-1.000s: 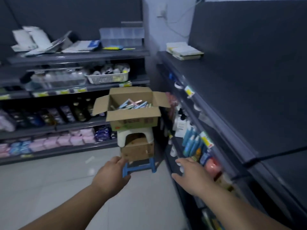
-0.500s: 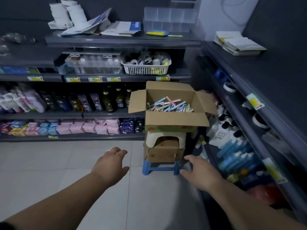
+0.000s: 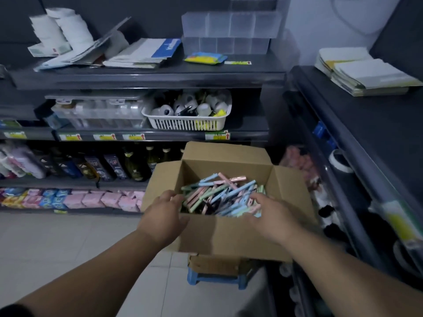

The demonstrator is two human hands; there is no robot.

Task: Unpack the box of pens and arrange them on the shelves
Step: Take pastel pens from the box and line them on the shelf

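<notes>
The step in hand looks like the first scoop, with nothing yet shelved; the left hand (image 3: 163, 216) hangs over the near rim of the open cardboard box (image 3: 229, 234), fingers loosely bent, holding nothing; slim, smooth pastel pens (image 3: 219, 195) lie jumbled inside; the right hand (image 3: 272, 216) spreads relaxed fingers over them; next, both hands must close round a bundle, since the slick barrels may slip.

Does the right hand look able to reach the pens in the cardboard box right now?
Probably yes: the box stands open with flaps folded out, nothing covers the pens, and the right hand is over its near rim at the pile.
</notes>
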